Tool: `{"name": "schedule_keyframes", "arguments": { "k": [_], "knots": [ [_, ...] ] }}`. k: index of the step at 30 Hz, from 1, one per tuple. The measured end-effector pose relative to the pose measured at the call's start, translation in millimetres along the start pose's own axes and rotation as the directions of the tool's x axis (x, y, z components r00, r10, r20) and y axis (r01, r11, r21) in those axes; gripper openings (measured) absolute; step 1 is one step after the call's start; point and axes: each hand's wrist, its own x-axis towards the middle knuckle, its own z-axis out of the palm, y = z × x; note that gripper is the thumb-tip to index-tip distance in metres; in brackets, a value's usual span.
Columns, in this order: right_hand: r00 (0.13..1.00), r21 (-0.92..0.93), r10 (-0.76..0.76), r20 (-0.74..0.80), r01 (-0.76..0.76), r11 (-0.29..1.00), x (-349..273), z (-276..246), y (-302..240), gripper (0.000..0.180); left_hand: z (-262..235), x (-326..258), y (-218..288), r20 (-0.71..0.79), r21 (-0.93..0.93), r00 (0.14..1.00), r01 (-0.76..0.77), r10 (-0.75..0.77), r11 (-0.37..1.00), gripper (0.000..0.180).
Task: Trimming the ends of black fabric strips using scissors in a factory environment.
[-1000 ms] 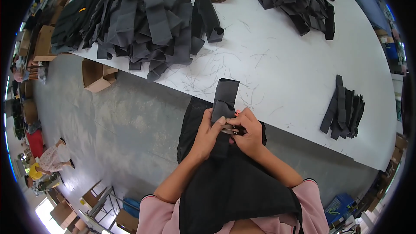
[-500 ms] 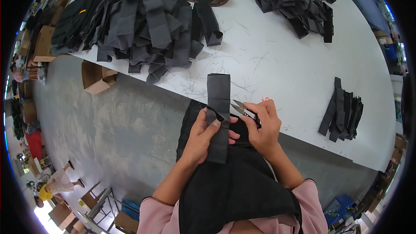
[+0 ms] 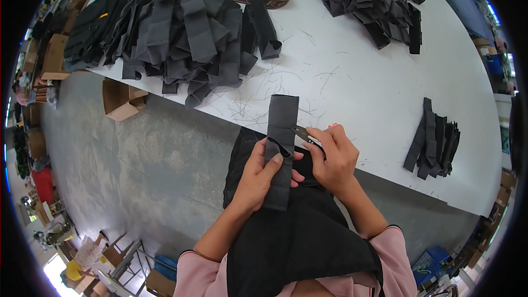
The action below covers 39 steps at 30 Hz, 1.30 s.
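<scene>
My left hand (image 3: 257, 176) is closed on a dark grey fabric strip (image 3: 284, 112), its thumb pressing a folded part near the middle. The strip stands lengthwise over my lap, its far end at the table edge. My right hand (image 3: 336, 157) grips a pair of thread snips (image 3: 302, 135). Their blades are together and meet the strip's right edge, just above my left thumb. Whether a thread is between them is too small to tell. Black cloth (image 3: 297, 236) covers my lap under both hands.
On the white table (image 3: 324, 93) lie a big heap of grey strips (image 3: 192, 33), another heap (image 3: 374, 5) at the far right and a small stack (image 3: 433, 140) nearer. Loose threads are scattered about. A cardboard box (image 3: 122, 102) stands on the floor at left.
The snips' blades have gone from spread to closed and moved left onto the strip's edge. The strip's far end has tilted slightly right. In the background at lower left, a person has shifted.
</scene>
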Motion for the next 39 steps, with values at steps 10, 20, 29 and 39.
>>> {"name": "schedule_keyframes", "arguments": {
  "k": [10, 20, 29, 39],
  "knots": [
    [0.998, -0.048, -0.029, 0.052, 0.031, 0.998, 2.8, -6.0, -3.0, 0.027, -1.3, 0.5, -1.2, -0.009, 0.015, 1.0, -0.006, 0.006, 1.0, 0.037],
    [0.997, -0.083, -0.052, 0.064, 0.057, 0.995, 1.3, -5.1, -2.9, 0.025, -4.7, -2.1, -0.8, 0.017, 0.025, 0.999, -0.028, 0.027, 0.999, 0.037],
    [0.955, 0.386, 0.284, 0.089, -0.296, 0.874, -4.6, -0.9, -4.4, 0.029, -3.1, -1.4, -1.0, 0.055, 0.024, 0.997, -0.046, 0.044, 0.999, 0.046],
    [0.99, -0.013, -0.121, 0.072, 0.122, 0.992, 4.3, 6.8, -11.4, 0.032, 0.2, -2.5, -9.0, -0.024, 0.177, 0.993, -0.107, 0.113, 0.978, 0.051]
  ]
}}
